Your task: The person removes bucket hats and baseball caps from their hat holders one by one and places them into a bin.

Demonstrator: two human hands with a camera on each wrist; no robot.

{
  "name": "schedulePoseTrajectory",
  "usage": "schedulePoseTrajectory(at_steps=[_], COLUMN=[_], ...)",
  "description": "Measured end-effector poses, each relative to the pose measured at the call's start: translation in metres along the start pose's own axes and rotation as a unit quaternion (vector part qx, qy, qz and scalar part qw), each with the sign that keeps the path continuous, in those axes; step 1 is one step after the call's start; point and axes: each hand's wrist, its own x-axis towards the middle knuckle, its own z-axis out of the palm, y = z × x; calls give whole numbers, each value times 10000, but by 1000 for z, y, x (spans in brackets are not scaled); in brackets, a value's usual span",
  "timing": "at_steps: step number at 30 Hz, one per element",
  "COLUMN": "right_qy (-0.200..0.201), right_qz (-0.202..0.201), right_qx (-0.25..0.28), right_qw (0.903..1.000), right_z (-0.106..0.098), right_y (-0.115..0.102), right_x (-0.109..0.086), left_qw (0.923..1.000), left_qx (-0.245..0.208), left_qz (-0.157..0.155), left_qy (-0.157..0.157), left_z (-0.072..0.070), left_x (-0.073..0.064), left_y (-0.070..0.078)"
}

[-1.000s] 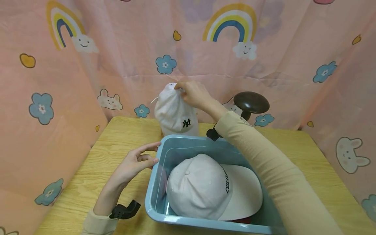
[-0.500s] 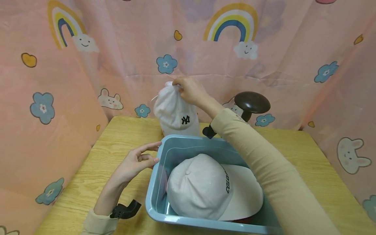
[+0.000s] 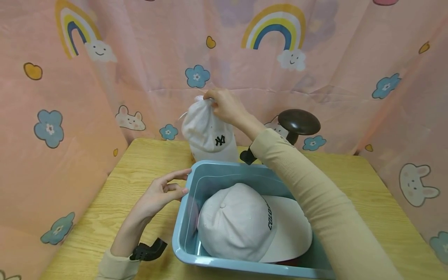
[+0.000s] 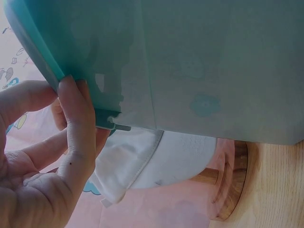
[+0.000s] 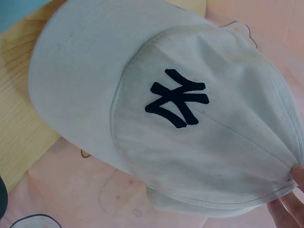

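My right hand (image 3: 227,107) pinches a white baseball cap (image 3: 206,128) at the top of its crown, at the back of the table. The cap hangs crown up with its brim downward; a black NY emblem (image 5: 178,99) shows on its front. In the right wrist view the fingertips (image 5: 298,175) gather the cloth at the crown's end. My left hand (image 3: 162,194) holds the left rim of a light blue plastic basin (image 3: 180,229), its thumb and fingers right at the edge. Inside the basin lies another white cap (image 3: 238,223) with black lettering, brim to the right.
A dark brown mushroom-shaped stand (image 3: 299,121) rises behind the basin, partly covered by my right arm. In the left wrist view a round wooden base with a post (image 4: 231,180) shows beside the held cap. A pink printed curtain (image 3: 157,58) surrounds the wooden table (image 3: 140,163).
My right hand has moved slightly left and up, and the pinched cap's crown has stretched upward with it. The left hand, basin and cap inside have stayed put.
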Motion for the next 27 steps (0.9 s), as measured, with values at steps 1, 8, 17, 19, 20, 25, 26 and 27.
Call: schedulePoseTrajectory(at_steps=[1,8,17,19,20,25,26,27], right_qy=[-9,-96,26,164,234,440,450,452], right_qz=[-11,-125,-281,-276,-269,-256,-273,-276], right_qx=[-1,163,402,462,502,554,570,554], right_qw=[10000,9997,9988,9984,9981,9972,9970,9971], right_z=[0,4,2,-1,-3,-9,-10,-11], right_y=[0,-4,-5,-2,-1,5,6,6], right_x=[0,6,7,6,5,2,1,0], left_qw=[10000,10000,10000,10000,10000,10000,10000,10000], left_qx=[-4,6,-47,-52,-50,-9,-9,-15], left_qz=[-1,10,3,10,14,21,19,17], left_qy=[4,15,5,-4,-8,-8,-6,-2], left_z=[0,0,0,0,0,-1,-1,-1], left_x=[0,0,0,1,1,1,1,1], left_y=[0,0,0,0,0,0,0,0])
